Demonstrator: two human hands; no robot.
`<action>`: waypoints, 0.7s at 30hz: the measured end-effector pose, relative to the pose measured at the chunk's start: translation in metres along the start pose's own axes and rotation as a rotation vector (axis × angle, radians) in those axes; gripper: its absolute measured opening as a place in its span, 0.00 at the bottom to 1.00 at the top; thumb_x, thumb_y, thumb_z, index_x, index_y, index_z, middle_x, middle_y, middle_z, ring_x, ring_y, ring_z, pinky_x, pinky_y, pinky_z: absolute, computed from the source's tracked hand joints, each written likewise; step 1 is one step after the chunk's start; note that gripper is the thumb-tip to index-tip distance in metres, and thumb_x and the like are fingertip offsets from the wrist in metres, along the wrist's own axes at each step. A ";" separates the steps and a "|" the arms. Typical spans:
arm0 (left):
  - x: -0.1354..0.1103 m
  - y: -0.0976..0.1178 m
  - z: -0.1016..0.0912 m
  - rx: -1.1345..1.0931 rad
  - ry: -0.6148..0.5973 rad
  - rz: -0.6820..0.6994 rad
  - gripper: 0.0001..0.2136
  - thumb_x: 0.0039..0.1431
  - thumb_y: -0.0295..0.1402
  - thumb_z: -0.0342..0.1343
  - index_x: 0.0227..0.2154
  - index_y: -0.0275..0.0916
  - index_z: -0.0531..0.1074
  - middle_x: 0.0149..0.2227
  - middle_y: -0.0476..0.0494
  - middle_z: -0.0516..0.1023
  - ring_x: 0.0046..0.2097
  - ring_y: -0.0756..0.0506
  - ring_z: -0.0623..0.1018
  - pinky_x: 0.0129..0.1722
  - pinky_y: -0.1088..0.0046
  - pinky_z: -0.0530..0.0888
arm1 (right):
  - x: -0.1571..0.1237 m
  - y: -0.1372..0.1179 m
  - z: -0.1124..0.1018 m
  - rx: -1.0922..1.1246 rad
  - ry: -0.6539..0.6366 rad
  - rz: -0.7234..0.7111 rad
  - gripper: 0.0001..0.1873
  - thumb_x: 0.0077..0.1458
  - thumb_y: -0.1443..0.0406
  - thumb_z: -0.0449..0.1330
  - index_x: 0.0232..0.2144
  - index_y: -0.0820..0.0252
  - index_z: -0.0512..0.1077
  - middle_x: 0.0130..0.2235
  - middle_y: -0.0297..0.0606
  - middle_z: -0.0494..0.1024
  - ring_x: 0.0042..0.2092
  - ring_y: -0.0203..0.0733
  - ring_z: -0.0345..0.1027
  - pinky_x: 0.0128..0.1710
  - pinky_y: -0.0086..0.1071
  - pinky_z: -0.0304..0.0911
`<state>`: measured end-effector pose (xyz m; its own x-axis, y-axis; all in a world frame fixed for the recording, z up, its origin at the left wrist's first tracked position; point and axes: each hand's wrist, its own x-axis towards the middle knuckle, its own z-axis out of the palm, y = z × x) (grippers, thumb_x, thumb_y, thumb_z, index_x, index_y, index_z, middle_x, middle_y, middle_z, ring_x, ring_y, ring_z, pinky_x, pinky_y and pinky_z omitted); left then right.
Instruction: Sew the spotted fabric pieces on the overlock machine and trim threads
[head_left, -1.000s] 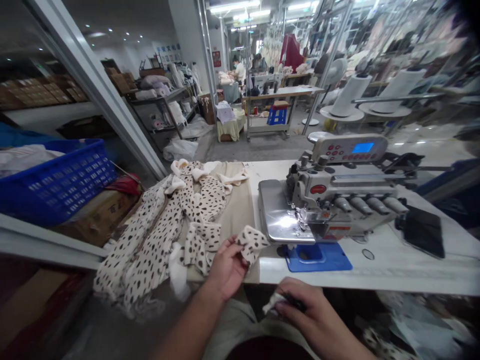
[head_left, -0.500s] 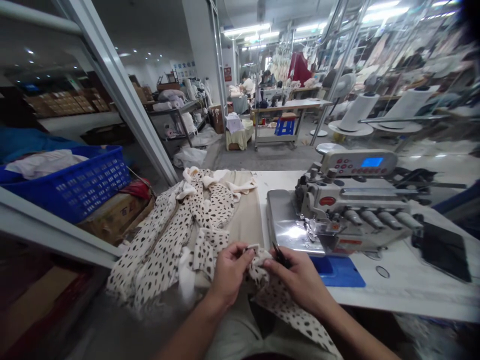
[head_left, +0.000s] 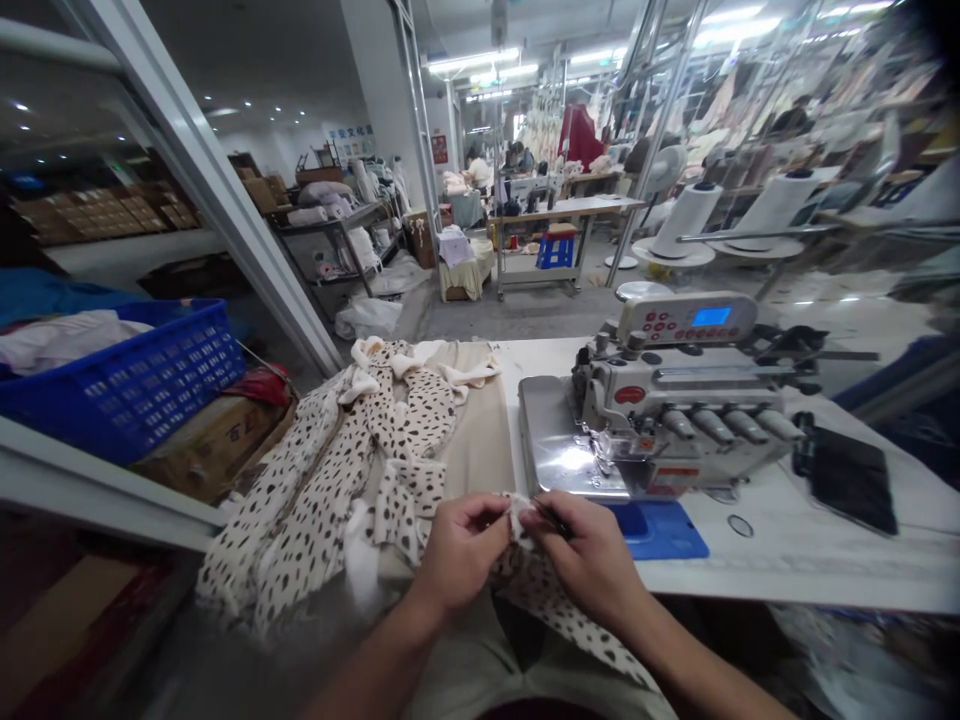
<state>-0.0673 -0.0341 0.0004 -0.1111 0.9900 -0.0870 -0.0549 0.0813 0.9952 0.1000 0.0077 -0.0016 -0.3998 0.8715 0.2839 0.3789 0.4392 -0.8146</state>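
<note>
Two bare hands, close together at the bench's front edge, forearms coming in from the bottom of the frame. Left hand point(head_left: 459, 553) and right hand point(head_left: 589, 553) are narrow, both pinching one fold of cream spotted knit fabric point(head_left: 517, 520); its strip drapes down toward the lap. Right hand also grips a small black pointed tool point(head_left: 555, 518), type too small to confirm.

More black-spotted cream garment pieces point(head_left: 315, 490) lie left, partly on a flat tan cloth sheet point(head_left: 480, 430). White bench point(head_left: 787, 565) carries a silver-and-white overlock sewing machine point(head_left: 660, 400), a blue plastic plate point(head_left: 660, 530) and a black flat slab, maybe a tablet point(head_left: 853, 480).

Left of bench: blue plastic crate point(head_left: 120, 385) on a cardboard box point(head_left: 214, 447). Beyond: large sewing workshop, metal shelving point(head_left: 337, 235), white thread cones point(head_left: 688, 220), two workers at far tables point(head_left: 478, 170).

Machine's blue display point(head_left: 711, 317) lit. Box print and far wall sign point(head_left: 351, 142) show Chinese characters, unreadable.
</note>
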 end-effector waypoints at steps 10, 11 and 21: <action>0.007 -0.006 -0.001 0.000 -0.077 -0.046 0.14 0.42 0.35 0.74 0.28 0.33 0.77 0.26 0.48 0.77 0.28 0.52 0.72 0.28 0.80 0.68 | -0.002 0.000 0.002 0.083 0.014 0.079 0.13 0.59 0.62 0.59 0.23 0.58 0.72 0.23 0.33 0.74 0.27 0.39 0.67 0.29 0.30 0.56; 0.010 -0.007 0.001 -0.061 -0.037 -0.105 0.15 0.41 0.34 0.75 0.26 0.33 0.76 0.24 0.48 0.76 0.25 0.53 0.71 0.25 0.81 0.66 | -0.004 0.002 0.002 0.109 0.043 0.087 0.11 0.59 0.63 0.59 0.25 0.58 0.73 0.25 0.33 0.76 0.29 0.40 0.68 0.31 0.30 0.58; 0.086 0.069 -0.049 -0.649 0.412 -0.043 0.10 0.56 0.30 0.61 0.26 0.38 0.64 0.20 0.58 0.65 0.19 0.57 0.66 0.18 0.86 0.63 | -0.046 0.021 -0.016 0.162 0.233 0.039 0.09 0.64 0.62 0.57 0.31 0.57 0.74 0.30 0.34 0.76 0.31 0.39 0.69 0.31 0.29 0.61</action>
<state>-0.1290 0.0511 0.0599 -0.4494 0.8541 -0.2618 -0.6248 -0.0910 0.7755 0.1391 -0.0200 -0.0236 -0.1775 0.9221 0.3439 0.2443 0.3798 -0.8922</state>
